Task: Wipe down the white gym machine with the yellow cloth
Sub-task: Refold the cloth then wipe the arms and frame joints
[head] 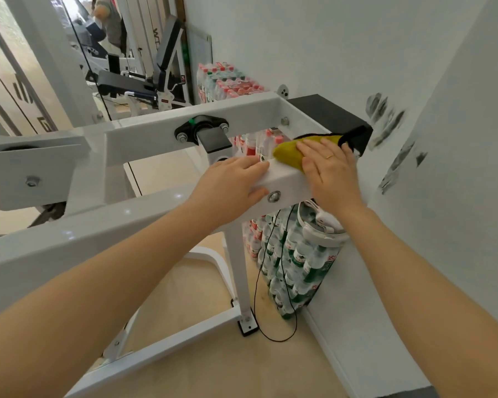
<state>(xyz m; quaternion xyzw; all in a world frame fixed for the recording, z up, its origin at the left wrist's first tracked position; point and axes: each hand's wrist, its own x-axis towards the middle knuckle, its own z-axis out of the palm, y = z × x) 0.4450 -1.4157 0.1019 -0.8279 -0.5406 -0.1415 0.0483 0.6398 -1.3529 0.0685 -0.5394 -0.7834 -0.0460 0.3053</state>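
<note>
The white gym machine [161, 139] is a frame of square white beams that fills the left and middle of the view. A yellow cloth [289, 155] with a black edge lies on the near beam's right corner, close to the wall. My right hand [332, 175] lies flat on the cloth with its fingers stretched out, pressing it against the beam. My left hand [232, 186] rests on the same beam just left of the cloth, fingers over the top and thumb on the front face by a bolt.
Shrink-wrapped packs of water bottles [295, 259] are stacked against the white wall [357, 53] under and behind the frame. A white headset [319, 225] lies on top of them, and a black cable [256, 297] hangs to the floor. A black bench [127, 84] stands behind.
</note>
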